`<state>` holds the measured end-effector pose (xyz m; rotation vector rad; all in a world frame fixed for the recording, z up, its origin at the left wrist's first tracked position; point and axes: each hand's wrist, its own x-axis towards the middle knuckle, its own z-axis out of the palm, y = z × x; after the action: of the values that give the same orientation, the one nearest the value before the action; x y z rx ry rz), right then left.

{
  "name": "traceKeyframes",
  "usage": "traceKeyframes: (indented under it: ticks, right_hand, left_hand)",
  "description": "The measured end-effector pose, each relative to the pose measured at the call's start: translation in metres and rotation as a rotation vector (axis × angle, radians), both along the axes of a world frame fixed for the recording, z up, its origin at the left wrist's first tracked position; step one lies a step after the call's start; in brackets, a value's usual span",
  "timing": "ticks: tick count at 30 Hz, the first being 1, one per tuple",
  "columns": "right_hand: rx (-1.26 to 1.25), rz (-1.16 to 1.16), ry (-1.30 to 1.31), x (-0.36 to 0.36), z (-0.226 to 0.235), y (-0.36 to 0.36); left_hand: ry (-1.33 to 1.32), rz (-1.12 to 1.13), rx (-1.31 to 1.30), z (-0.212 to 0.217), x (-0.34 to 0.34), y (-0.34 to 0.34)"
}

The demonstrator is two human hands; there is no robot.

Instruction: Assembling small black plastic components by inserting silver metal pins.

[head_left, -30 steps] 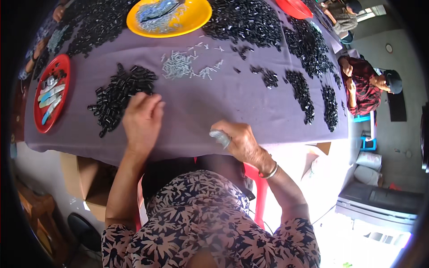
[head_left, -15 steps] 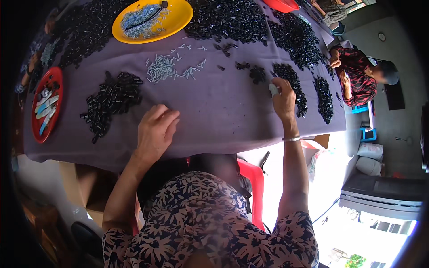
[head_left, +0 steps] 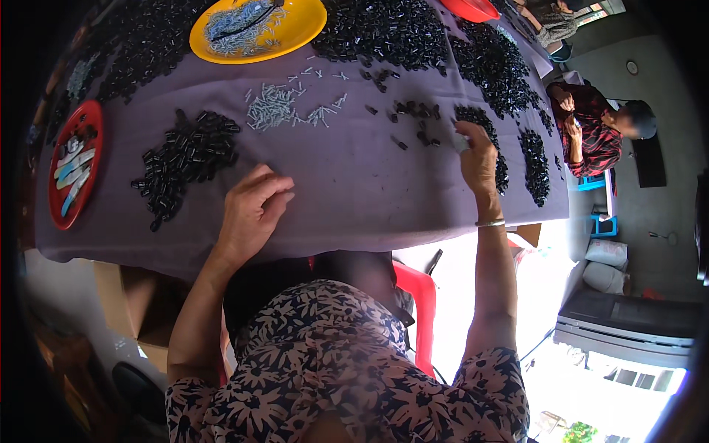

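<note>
My left hand (head_left: 253, 209) hovers at the table's near side with its fingers curled together and the thumb tucked toward them. Anything inside it is hidden. To its left lies a heap of short black tubular pieces (head_left: 188, 155). My right hand (head_left: 478, 159), with a white covering on one finger and a bracelet at the wrist, is bent closed over the edge of a long black pile (head_left: 500, 166). What its fingertips pinch is too small to tell. Loose black pieces (head_left: 427, 137) are scattered just left of it. Small pale pins (head_left: 270, 108) form a pile between the hands, farther back.
A yellow plate (head_left: 314, 33) of pale pins stands at the back. A red tray (head_left: 94, 118) with light-handled tools is at the left; a red bowl (head_left: 473, 9) is at the far right. Large black heaps (head_left: 384, 37) cover the far table. A co-worker (head_left: 591, 122) sits at the right.
My right hand has shifted slightly right, and the black pieces beside it are more spread out, with some nearer me. My left hand stays nearly in place, its fingers turned a little.
</note>
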<state>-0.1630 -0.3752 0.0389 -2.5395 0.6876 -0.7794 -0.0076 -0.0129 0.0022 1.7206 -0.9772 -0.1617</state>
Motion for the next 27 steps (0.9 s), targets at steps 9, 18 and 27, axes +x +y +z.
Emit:
traceKeyframes:
  ticks: [9, 18, 27]
  right_hand:
    - [0.293, -0.051, 0.019, -0.007, -0.007, 0.007]
    - [0.164, 0.049, 0.050, 0.032, 0.009, -0.001]
    - [-0.011, 0.228, 0.257, 0.065, -0.006, -0.014]
  left_hand:
    - [-0.060, 0.004, -0.007, -0.003, 0.001, -0.002]
    - [-0.063, 0.025, -0.011, -0.003, -0.002, -0.001]
    - [-0.017, 0.005, -0.023, -0.004, -0.001, -0.001]
